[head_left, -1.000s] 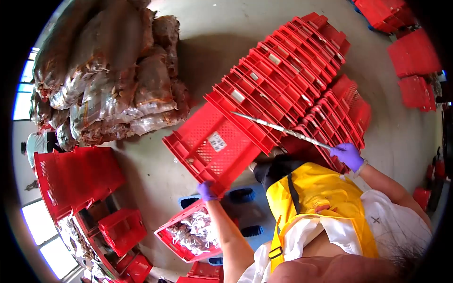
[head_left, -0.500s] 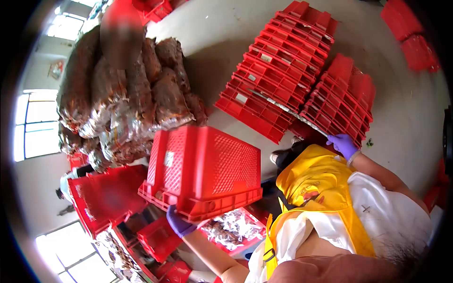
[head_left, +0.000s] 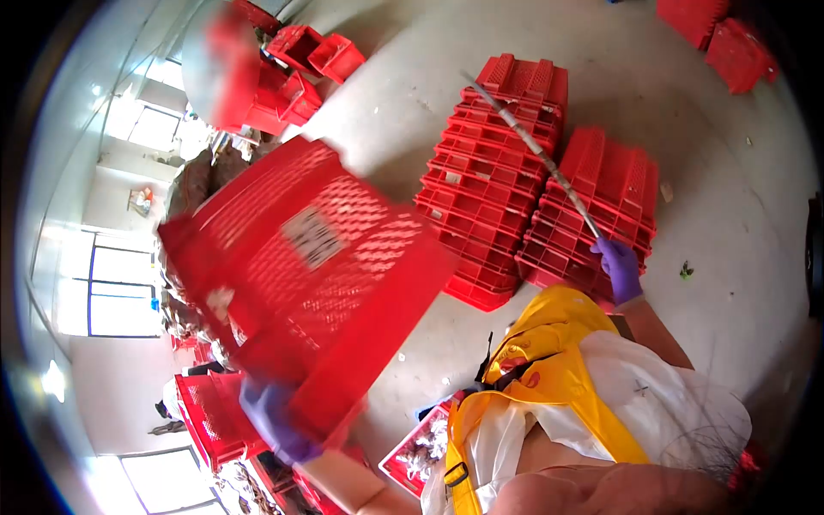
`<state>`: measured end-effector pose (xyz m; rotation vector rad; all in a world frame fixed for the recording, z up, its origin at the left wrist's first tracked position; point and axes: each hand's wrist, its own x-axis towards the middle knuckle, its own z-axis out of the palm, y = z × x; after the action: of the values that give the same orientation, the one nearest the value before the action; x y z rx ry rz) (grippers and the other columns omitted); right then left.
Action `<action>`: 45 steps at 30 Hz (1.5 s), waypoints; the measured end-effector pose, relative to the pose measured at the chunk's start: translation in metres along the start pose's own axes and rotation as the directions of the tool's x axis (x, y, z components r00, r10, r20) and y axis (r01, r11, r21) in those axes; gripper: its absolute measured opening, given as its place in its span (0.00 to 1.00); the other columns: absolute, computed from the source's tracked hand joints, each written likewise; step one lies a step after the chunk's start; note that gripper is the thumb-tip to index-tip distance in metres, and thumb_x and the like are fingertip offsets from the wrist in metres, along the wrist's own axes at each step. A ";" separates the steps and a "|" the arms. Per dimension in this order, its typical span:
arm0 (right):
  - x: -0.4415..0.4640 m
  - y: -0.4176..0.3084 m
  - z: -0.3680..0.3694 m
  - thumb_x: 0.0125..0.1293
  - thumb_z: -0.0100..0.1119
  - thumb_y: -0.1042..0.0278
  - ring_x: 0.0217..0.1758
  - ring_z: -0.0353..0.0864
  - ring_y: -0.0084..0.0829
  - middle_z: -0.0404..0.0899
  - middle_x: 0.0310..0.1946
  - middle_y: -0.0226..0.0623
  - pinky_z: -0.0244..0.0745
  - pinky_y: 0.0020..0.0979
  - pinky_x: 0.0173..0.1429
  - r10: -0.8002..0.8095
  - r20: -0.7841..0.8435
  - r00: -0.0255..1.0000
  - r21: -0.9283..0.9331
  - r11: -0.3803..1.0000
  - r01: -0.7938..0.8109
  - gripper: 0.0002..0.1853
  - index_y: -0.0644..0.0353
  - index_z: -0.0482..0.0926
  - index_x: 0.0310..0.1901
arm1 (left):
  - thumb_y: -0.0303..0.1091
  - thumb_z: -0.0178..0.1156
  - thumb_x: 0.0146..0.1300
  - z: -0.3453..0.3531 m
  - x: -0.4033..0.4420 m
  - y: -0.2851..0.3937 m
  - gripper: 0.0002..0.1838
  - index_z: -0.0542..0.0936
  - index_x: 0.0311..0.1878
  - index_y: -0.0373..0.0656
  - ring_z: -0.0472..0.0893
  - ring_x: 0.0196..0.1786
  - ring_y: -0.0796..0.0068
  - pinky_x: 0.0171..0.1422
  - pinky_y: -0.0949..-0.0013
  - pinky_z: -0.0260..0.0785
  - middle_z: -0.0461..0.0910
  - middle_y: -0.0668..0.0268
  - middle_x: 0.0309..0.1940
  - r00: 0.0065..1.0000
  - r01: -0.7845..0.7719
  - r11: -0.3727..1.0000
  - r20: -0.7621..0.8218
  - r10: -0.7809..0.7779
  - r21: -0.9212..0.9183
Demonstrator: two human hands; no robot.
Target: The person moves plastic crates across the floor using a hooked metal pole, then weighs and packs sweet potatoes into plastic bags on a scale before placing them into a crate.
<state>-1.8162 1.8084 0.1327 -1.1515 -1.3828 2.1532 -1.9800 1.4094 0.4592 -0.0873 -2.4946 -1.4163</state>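
Note:
A red plastic crate (head_left: 257,249) with perforated walls and a white label hangs tilted in the air on the left. The gloved fingers of my left hand (head_left: 276,422), blurred by motion, grip its lower edge. Out to the right, my right hand (head_left: 620,270) in a purple glove is closed around the end of a long thin rod (head_left: 539,153). From that hand the rod slants up and away, across a tall stack of nested red crates (head_left: 481,202). Right beside my right hand stands a shorter crate stack (head_left: 596,193).
Brown filled sacks (head_left: 190,184) are piled behind the lifted crate, partly hidden. More red crates (head_left: 336,58) stand at the back, near a blurred person (head_left: 230,73). A low crate (head_left: 395,468) with plastic-wrapped contents sits by my body. Another person (head_left: 174,403) is at far left.
My left hand has raised the red crate and tipped it, bringing it nearer the camera. The rod in my right hand has swung up to a steeper angle. My view has shifted.

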 end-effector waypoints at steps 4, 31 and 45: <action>-0.005 -0.009 -0.033 0.67 0.60 0.59 0.16 0.54 0.11 0.64 0.16 0.17 0.47 0.19 0.20 -0.094 -0.243 0.965 -0.008 0.995 0.095 0.14 0.63 0.83 0.36 | 0.31 0.65 0.47 0.145 0.008 -0.005 0.10 0.79 0.31 0.36 0.78 0.25 0.66 0.30 0.62 0.69 0.78 0.56 0.23 0.919 -0.166 0.947 0.392 0.047 0.274; -0.093 -0.103 0.158 0.59 0.62 0.68 0.21 0.74 0.36 0.73 0.20 0.36 0.68 0.36 0.26 -0.235 0.858 0.456 -0.513 -0.386 0.767 0.18 0.50 0.81 0.52 | 0.41 0.47 0.73 0.245 -0.057 -0.185 0.23 0.68 0.65 0.36 0.75 0.61 0.65 0.59 0.65 0.69 0.76 0.58 0.57 0.305 0.925 -0.302 0.923 0.234 -0.229; -0.128 -0.012 0.458 0.57 0.54 0.61 0.30 0.76 0.32 0.79 0.35 0.37 0.64 0.36 0.34 0.821 0.535 0.200 0.645 -0.550 0.531 0.11 0.55 0.80 0.38 | 0.38 0.45 0.69 0.189 0.003 -0.312 0.17 0.74 0.52 0.37 0.78 0.34 0.65 0.46 0.63 0.73 0.78 0.60 0.32 0.371 0.565 -0.809 0.926 0.074 -0.161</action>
<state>-2.0935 1.4564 0.2925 -1.3741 2.0853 1.0695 -2.0785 1.4072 0.1081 1.0530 0.6347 -3.8185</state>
